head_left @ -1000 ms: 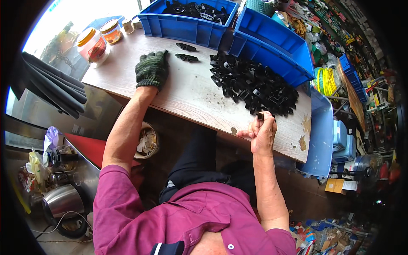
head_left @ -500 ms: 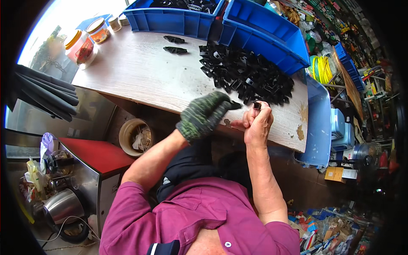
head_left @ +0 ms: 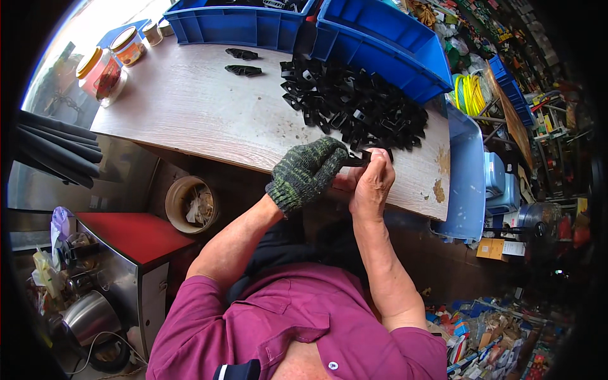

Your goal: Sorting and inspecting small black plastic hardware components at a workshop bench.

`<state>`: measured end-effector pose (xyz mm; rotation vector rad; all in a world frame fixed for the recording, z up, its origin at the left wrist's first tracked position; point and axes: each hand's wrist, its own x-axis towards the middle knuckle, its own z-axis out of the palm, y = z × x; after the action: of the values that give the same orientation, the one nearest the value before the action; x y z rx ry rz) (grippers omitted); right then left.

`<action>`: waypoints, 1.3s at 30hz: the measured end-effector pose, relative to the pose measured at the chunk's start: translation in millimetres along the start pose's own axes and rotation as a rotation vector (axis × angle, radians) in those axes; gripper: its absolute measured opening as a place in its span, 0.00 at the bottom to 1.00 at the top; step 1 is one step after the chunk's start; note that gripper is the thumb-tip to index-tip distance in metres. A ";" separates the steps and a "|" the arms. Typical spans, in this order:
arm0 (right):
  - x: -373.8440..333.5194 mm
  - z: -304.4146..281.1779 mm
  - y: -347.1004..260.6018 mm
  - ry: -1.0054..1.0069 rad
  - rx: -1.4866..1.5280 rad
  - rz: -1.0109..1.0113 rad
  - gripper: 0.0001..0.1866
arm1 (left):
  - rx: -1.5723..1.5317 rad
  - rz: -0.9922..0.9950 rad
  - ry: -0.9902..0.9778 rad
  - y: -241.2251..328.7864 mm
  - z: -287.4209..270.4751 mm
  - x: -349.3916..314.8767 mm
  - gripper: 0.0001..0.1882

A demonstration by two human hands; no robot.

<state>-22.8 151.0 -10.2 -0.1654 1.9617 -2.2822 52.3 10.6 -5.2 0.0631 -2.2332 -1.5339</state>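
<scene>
My left hand [head_left: 306, 172], in a dark green knitted glove, is closed on a small black plastic part [head_left: 354, 161] whose end sticks out past the fingertips. Bare and also closed, my right hand [head_left: 373, 180] pinches another small black piece [head_left: 366, 155] between thumb and fingers. The two pieces meet between my hands, over the table's front edge; my fingers partly hide how they fit. Just beyond lies a heap of small black plastic parts [head_left: 361, 104]. Two longer black parts [head_left: 243, 70] lie apart from it, farther left on the table [head_left: 190, 101].
At the table's back stand two blue crates, the left crate [head_left: 234, 26] holding black parts and the right crate [head_left: 386, 47]. Lidded jars [head_left: 100, 76] stand at the far left. A bucket [head_left: 174, 206] and a red-topped cabinet [head_left: 136, 234] are below left. A blue bin [head_left: 467, 177] adjoins the right edge.
My hands have come together, bringing the part in my left hand against the piece in my right. The whole view has shifted slightly, with the table now farther left.
</scene>
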 end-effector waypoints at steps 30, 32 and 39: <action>14.9 -30.7 -37.8 0.148 0.145 0.119 0.23 | 0.462 0.053 0.482 -16.1 -25.1 27.9 0.14; 40.1 -58.9 -54.2 0.350 0.104 0.118 0.24 | 0.599 -0.066 0.309 -7.2 -37.8 45.4 0.13; 83.2 -145.5 -78.1 0.781 0.090 0.029 0.22 | 0.721 -0.132 0.209 -10.0 -31.0 55.3 0.08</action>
<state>-131.0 290.5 45.1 0.8842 2.1003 -2.6483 11.6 -35.7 12.7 0.5605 -2.5170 -0.6618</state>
